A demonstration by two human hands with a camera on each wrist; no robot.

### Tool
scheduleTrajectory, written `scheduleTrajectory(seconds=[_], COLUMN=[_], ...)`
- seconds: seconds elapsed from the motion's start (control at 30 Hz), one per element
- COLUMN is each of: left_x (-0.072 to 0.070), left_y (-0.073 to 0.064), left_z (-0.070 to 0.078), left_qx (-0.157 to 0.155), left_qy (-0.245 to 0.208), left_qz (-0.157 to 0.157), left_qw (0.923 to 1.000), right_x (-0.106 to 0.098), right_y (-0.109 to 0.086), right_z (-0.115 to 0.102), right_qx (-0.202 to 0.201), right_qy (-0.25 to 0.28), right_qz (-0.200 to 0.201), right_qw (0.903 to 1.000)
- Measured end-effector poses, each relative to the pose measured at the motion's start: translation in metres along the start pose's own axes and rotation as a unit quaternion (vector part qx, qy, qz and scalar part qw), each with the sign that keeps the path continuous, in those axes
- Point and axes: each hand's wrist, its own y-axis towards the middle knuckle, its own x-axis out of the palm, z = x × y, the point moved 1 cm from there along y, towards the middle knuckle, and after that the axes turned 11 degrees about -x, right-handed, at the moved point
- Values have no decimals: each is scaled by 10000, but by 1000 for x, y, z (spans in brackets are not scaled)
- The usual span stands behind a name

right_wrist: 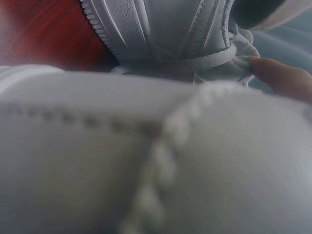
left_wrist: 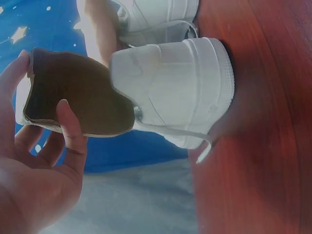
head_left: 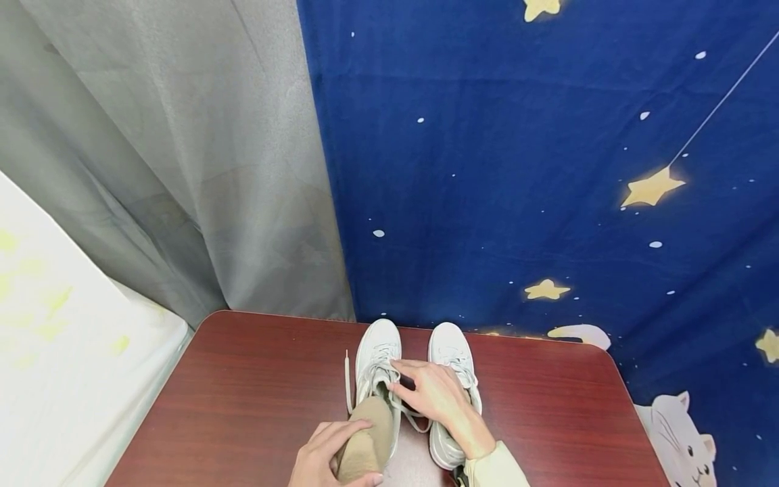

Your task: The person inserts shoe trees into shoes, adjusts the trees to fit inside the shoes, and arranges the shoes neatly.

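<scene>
Two white lace-up sneakers stand side by side, toes pointing away: the left sneaker point(head_left: 379, 341) and the right sneaker point(head_left: 450, 343). My left hand point(head_left: 322, 454) grips a tan, cardboard-like shoe insert point(head_left: 370, 433), thumb on one side and fingers on the other. In the left wrist view the insert point(left_wrist: 80, 95) has its rounded end at the left sneaker's opening. My right hand point(head_left: 435, 393) reaches across the right sneaker and pinches the left sneaker's tongue area near the laces. In the right wrist view its fingertips point(right_wrist: 265, 69) are at a lace loop; the right sneaker blurs the foreground.
Both sneakers stand on a reddish-brown wooden table point(head_left: 262, 385), near its far edge. A loose white lace end point(head_left: 347, 379) lies left of the left sneaker. Behind hang a grey curtain point(head_left: 255, 203) and a blue star-patterned cloth point(head_left: 487, 169); white cloth point(head_left: 73, 352) borders the left.
</scene>
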Motion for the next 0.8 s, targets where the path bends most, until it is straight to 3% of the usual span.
scheduleTrajectory(seconds=[0.37,0.8], left_x=[11,15], left_y=[-3,0], left_z=[2,5], left_qx=[241,30], left_qy=[70,164], left_qz=[-29,-183], left_qw=[9997,9997], right_x=[0,1], right_y=[0,0], right_z=[1,2], right_qx=[83,69], right_qy=[43,51], right_qz=[-153,-122], right_qw=[9998,9999])
